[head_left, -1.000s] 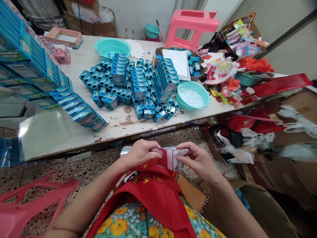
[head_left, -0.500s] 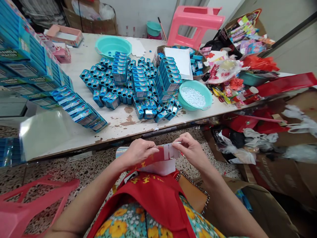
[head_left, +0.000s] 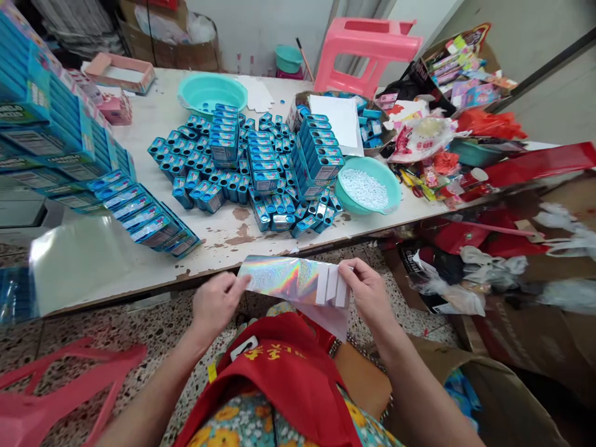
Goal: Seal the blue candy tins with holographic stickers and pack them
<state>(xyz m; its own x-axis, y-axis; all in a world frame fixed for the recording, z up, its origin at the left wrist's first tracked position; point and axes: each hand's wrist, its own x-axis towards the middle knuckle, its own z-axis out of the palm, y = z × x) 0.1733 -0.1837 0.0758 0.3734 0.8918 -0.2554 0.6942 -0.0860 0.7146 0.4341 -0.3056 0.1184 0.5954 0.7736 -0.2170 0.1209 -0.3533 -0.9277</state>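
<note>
Pink plastic stool (head_left: 367,45) seen at far side of worn white table (head_left: 212,239). Second pink stool (head_left: 41,400) seen on speckled floor (head_left: 162,329), lower left, partly cut off at view's edge. Shallow pink box (head_left: 139,82) laid at table's far left, patterned pink carton (head_left: 115,110) placed just nearer. Small teal bowl (head_left: 288,59) seen beyond table. Red plastic bag (head_left: 493,124) heaped at right, near colourful packets (head_left: 465,68). White plastic bags (head_left: 488,264) piled lower, possibly against cardboard (head_left: 516,329); blurred there.

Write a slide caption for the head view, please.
Right hand holds a shiny sheet, left hand at its other end, near blue containers.
</note>
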